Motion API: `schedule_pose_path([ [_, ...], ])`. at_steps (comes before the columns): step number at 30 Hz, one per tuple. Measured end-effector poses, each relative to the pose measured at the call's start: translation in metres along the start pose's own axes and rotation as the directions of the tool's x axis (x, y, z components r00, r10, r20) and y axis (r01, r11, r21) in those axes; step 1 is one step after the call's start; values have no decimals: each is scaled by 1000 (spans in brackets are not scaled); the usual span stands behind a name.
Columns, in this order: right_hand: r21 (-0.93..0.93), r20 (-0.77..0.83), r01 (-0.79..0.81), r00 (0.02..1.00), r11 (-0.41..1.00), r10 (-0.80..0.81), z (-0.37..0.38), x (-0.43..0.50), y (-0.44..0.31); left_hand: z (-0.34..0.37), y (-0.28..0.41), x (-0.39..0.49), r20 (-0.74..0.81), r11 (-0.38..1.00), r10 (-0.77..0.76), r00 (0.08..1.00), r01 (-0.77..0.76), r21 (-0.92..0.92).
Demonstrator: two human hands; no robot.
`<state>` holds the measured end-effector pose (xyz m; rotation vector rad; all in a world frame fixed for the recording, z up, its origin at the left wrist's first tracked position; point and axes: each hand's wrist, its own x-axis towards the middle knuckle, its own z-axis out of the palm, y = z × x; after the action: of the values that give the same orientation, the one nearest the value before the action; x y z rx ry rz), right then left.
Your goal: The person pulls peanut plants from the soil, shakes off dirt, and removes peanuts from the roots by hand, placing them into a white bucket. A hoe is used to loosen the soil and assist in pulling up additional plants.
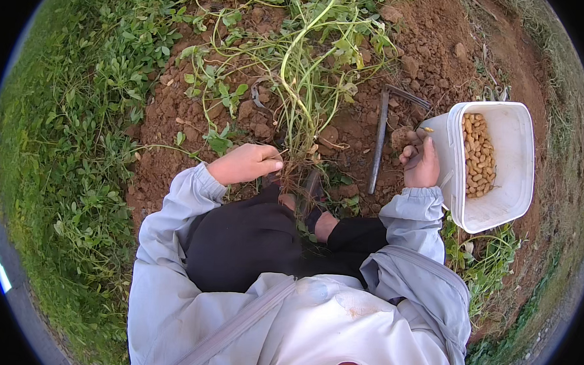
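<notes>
A bundle of uprooted peanut plants (299, 91) lies in front of me, its leafy stems pointing away and its thin brown roots (292, 175) close to my feet. My left hand (246, 164) is at the left side of these roots, thumb and fingers closed on their edge. A few pods (314, 149) show among the roots. To the right, my right hand (422, 162) is beside the wall of a white plastic bucket (513, 169). A small peanut pod (427, 129) is at its thumb and fingertips. Many peanuts (477, 157) lie along the bucket's left inner side.
A bent metal bar (379, 137), perhaps a hand tool, lies on the clumpy reddish soil (166, 121) between the plants and the bucket. Green leafy crop (86, 147) grows thickly on the left. Pulled greenery (491, 260) lies below the bucket.
</notes>
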<state>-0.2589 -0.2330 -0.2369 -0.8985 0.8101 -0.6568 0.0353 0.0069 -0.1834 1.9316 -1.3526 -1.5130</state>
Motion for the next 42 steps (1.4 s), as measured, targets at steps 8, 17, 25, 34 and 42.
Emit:
schedule_pose_path([
  [8,-751,268,193,963,632,25,40,4,137,23,-65,0,-173,896,-286,943,327,301],
  [17,-683,363,190,926,706,102,111,49,151,84,-73,121,-460,948,-86,884,-70,-312],
  [25,-220,149,-165,968,961,200,163,24,47,29,-28,75,-485,111,-183,855,-473,-874],
  [34,-501,798,856,515,130,-312,230,-36,-70,5,45,12,-696,436,13,718,-630,-643],
  [42,-592,754,806,561,17,-342,245,-64,-99,3,71,-18,-790,758,128,600,-572,-312],
])
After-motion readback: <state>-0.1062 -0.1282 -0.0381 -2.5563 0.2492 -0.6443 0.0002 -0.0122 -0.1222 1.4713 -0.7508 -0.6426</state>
